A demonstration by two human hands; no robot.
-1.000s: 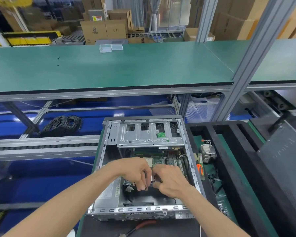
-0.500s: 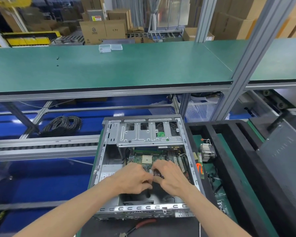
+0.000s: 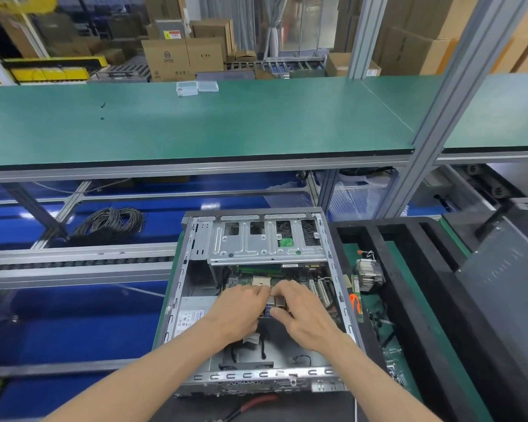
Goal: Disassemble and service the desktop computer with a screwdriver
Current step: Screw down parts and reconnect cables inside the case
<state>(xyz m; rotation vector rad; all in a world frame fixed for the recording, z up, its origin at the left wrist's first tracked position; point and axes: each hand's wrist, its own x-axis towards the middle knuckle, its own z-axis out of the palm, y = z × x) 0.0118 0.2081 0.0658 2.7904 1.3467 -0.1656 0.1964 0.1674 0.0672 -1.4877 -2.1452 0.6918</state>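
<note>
hands meet lower centre of frame inside open computer case (image 3: 177,300). left hand (image 3: 241,312) and right hand (image 3: 305,315) both pinching small connector block (image 3: 272,306) over motherboard (image 3: 253,281), likely for steady seating. screwdriver not identifiable.

The case (image 3: 258,303) is bare silver-grey metal, with a row of dark slots along its near rim. Its drive cage (image 3: 265,242) is the same pale silver, stamped with raised ribs. The motherboard (image 3: 290,277) is green with cream-white slots. The power supply (image 3: 192,315) is grey with a white label printed in black and blue. Black cables (image 3: 262,345) lie in the case. The shelf (image 3: 195,123) is teal green with a black edge. The floor (image 3: 58,324) is deep blue. The wire coil (image 3: 110,223) is black. The tool handle (image 3: 256,402) is red. The boxes (image 3: 183,57) are brown cardboard; 2 small cases (image 3: 197,87) are clear.
</note>
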